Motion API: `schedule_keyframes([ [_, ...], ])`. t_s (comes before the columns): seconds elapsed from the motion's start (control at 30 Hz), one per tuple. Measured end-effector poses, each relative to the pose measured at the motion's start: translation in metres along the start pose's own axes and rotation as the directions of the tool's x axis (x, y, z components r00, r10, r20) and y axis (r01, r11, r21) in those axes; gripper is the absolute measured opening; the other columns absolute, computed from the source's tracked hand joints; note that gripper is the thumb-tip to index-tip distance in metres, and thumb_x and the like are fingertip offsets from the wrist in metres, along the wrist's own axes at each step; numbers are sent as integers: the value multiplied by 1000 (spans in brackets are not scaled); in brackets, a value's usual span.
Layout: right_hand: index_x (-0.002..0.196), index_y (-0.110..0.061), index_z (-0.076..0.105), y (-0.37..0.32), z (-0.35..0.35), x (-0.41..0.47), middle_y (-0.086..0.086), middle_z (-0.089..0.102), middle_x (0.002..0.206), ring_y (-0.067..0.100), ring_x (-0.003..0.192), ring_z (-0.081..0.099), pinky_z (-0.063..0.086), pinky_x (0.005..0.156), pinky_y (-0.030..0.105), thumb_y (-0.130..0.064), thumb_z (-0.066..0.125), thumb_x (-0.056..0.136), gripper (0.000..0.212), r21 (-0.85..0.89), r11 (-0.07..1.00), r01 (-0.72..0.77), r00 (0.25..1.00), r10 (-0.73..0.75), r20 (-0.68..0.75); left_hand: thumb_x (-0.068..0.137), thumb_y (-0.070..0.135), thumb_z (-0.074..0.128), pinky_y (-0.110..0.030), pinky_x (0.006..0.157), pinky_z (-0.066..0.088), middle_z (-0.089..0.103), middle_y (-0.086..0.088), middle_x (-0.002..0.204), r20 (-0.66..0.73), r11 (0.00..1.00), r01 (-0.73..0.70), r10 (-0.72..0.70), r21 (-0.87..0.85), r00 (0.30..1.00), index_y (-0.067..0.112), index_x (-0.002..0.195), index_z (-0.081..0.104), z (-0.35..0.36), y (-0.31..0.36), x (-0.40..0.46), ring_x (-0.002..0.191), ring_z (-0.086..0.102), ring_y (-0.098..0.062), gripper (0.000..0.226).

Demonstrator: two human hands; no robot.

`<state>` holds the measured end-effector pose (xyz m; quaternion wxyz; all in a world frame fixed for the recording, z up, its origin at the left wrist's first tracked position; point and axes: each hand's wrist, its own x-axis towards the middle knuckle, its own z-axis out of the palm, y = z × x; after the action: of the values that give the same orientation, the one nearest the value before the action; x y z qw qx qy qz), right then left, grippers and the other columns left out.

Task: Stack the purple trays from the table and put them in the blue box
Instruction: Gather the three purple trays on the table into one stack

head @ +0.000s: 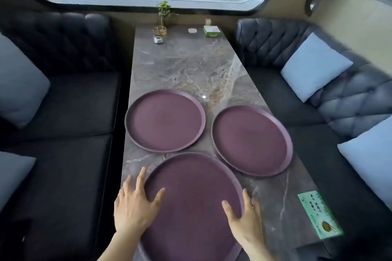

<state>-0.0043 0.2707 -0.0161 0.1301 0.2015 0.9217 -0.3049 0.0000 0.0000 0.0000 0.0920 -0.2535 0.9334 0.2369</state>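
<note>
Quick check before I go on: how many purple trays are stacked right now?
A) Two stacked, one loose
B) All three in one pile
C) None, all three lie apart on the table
C: the near tray, left tray and right tray each lie flat on the table, none overlapping.

Beyond our hands stretches the grey marble table, and at its far end we see a small potted plant, a green box and a white pad. Just right of our right hand lies a green card. Dark tufted sofas with pale blue cushions flank us on both sides.
</note>
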Motion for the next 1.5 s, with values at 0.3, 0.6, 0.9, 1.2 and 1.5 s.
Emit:
schedule_keyframes([
  [0.3, 149, -16, 36, 13, 10, 18, 12, 44, 149, 30, 136, 44, 37, 111, 44, -52, 70, 79, 86, 136, 962, -236, 971, 230, 64, 75, 70, 61, -48, 101, 43, 53, -11, 142, 186, 950, 233, -195, -208, 963, 33, 154, 25, 20, -20, 15, 132, 50, -34, 94],
  [0.6, 112, -15, 72, 22, -17, 14, 8, 74, 108, 29, 105, 66, 49, 93, 35, -25, 73, 82, 32, 151, 916, -371, 926, 377, -9, 83, 54, 58, -39, 80, 49, 75, -5, 94, 31, 899, 330, -336, -290, 941, 29, 98, 75, -3, -16, 16, 96, 66, -35, 34],
  [0.9, 93, -21, 74, 11, -87, 44, -2, 69, 76, 26, 88, 66, 50, 87, 35, -26, 68, 84, 12, 211, 935, -286, 925, 327, -192, 88, 45, 58, -38, 81, 47, 75, 3, 87, -51, 874, 142, -186, -465, 981, 27, 90, 74, -25, 63, 40, 97, 68, -29, 25],
  [1.2, 116, -16, 69, 19, -159, 141, 5, 75, 110, 32, 109, 63, 48, 94, 39, -30, 63, 89, 31, 243, 927, -286, 896, 349, -275, 85, 36, 65, -35, 87, 44, 72, 12, 95, 33, 818, 100, -99, -566, 995, 28, 118, 67, 6, 173, 70, 102, 66, -21, 34],
  [1.5, 125, -16, 62, 18, -188, 274, 9, 70, 121, 34, 112, 62, 48, 93, 41, -31, 62, 91, 37, 226, 939, -259, 924, 309, -225, 79, 39, 69, -35, 96, 47, 68, 5, 124, 177, 836, 175, -96, -520, 980, 34, 125, 60, 69, 254, 123, 117, 63, -18, 47],
])
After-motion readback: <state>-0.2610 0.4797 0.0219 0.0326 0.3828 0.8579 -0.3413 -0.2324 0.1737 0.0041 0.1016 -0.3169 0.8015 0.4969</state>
